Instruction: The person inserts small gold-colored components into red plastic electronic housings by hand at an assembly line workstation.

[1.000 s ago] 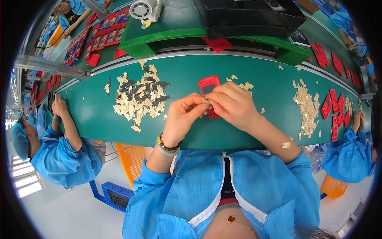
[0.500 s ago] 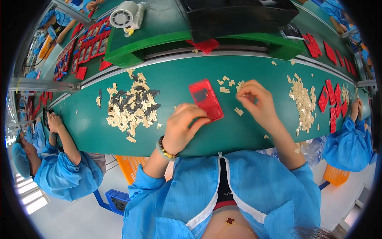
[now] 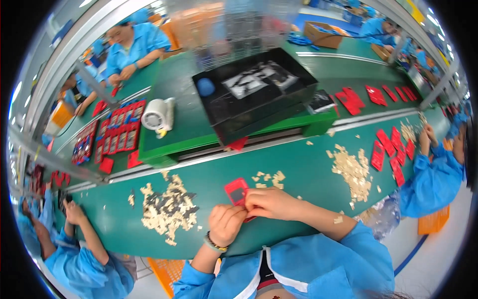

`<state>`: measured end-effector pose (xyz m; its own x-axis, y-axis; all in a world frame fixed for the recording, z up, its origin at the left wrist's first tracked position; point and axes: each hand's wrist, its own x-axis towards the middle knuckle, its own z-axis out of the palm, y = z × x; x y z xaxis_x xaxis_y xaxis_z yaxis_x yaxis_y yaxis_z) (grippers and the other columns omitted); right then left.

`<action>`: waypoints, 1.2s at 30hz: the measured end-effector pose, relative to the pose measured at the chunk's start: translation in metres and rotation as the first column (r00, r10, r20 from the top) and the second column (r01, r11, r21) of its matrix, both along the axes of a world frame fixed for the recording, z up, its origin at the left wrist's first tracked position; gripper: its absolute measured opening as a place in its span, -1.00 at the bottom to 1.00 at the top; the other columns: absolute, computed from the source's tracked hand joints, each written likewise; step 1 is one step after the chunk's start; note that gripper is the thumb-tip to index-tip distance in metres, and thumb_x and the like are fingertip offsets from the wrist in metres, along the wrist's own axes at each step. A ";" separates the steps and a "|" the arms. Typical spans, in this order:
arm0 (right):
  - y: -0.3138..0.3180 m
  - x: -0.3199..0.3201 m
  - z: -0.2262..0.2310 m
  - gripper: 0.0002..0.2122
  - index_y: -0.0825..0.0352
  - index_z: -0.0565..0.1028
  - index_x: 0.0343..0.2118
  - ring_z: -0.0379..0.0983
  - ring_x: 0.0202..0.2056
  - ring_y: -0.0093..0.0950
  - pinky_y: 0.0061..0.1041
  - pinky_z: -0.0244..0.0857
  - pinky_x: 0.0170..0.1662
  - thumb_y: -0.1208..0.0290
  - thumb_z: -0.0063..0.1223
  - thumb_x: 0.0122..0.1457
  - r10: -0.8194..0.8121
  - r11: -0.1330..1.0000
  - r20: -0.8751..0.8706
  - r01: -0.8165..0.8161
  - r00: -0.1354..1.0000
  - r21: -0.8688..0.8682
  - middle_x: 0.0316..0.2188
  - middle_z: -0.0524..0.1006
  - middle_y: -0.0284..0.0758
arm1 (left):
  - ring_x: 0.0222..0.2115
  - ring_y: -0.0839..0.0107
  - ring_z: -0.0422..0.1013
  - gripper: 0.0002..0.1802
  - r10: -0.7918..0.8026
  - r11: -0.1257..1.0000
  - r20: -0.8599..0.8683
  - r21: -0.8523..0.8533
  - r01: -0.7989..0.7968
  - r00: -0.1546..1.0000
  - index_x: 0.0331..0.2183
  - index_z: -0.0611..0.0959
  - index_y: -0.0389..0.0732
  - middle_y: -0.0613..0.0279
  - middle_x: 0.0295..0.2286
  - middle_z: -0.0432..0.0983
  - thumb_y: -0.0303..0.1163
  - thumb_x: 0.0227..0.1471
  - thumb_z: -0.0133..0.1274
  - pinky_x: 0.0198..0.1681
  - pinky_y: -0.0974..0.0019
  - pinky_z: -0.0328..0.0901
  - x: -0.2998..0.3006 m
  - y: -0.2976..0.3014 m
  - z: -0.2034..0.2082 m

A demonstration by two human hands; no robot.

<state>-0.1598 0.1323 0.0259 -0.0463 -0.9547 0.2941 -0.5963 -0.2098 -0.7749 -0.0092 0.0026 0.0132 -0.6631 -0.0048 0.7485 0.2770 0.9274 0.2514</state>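
Observation:
A red plastic case (image 3: 235,187) with a rectangular opening lies on the green tabletop in front of me, its near part covered by my fingers. My left hand (image 3: 225,225), with a beaded bracelet at the wrist, grips the case's near left edge. Over the case's near end, my right hand (image 3: 271,203) is closed in a pinch; anything between its fingertips is hidden. Just beyond the right hand lie several small cream pieces (image 3: 278,177). Left of the case spreads a pile of cream and dark grey pieces (image 3: 168,208).
A cream heap (image 3: 351,172) and red cases (image 3: 393,145) lie to the right, near another person's hands (image 3: 427,135). A black box (image 3: 256,112) and a white cylindrical device (image 3: 155,115) stand on a green-edged shelf ahead. Another person (image 3: 92,249) sits at the left.
My right hand has moved left from beside the cream pieces to the red case, meeting my left hand. The view has tilted up, showing more of the black box and far benches.

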 end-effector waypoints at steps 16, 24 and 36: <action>0.019 0.027 -0.001 -0.88 0.31 0.51 -0.43 0.43 -0.39 -0.41 -0.43 0.33 -0.37 0.48 0.18 -0.08 -0.349 0.931 -0.390 0.268 0.852 -0.246 -0.41 0.47 -0.36 | -0.33 0.00 0.47 -0.73 -0.216 0.525 0.427 0.809 -0.264 0.878 -0.12 0.34 -0.25 0.00 -0.39 0.53 -0.57 0.09 -0.11 -0.23 0.16 0.37 0.005 0.023 0.008; -0.003 -0.008 -0.039 -0.93 0.39 0.45 -0.40 0.42 -0.59 -0.63 -0.66 0.26 -0.56 0.51 0.06 0.15 -0.539 0.841 0.448 0.489 0.713 0.233 -0.57 0.52 -0.33 | 0.17 -0.04 0.03 -0.35 0.153 0.986 0.635 -0.044 -0.162 0.757 0.04 0.40 -0.23 -0.01 0.16 0.10 -0.22 -0.10 0.16 0.18 -0.03 0.00 0.027 0.014 -0.048; -0.027 -0.008 -0.076 -0.88 0.40 0.45 -0.43 0.25 -0.72 -0.74 -0.74 0.08 -0.67 0.46 0.08 0.15 -0.556 0.819 0.489 0.344 0.672 0.459 -0.71 0.45 -0.42 | 0.01 0.04 0.25 -0.44 0.193 0.979 0.476 -0.031 -0.203 0.858 -0.11 0.50 -0.38 -0.06 -0.06 0.32 -0.23 -0.13 0.19 0.01 0.15 0.26 0.008 0.027 -0.064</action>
<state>-0.1675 0.1054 -0.0499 -0.5525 -0.7974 -0.2426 0.0356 0.2682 -0.9627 -0.0016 0.0301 -0.0508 -0.9211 -0.1850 0.3425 -0.0691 0.9436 0.3238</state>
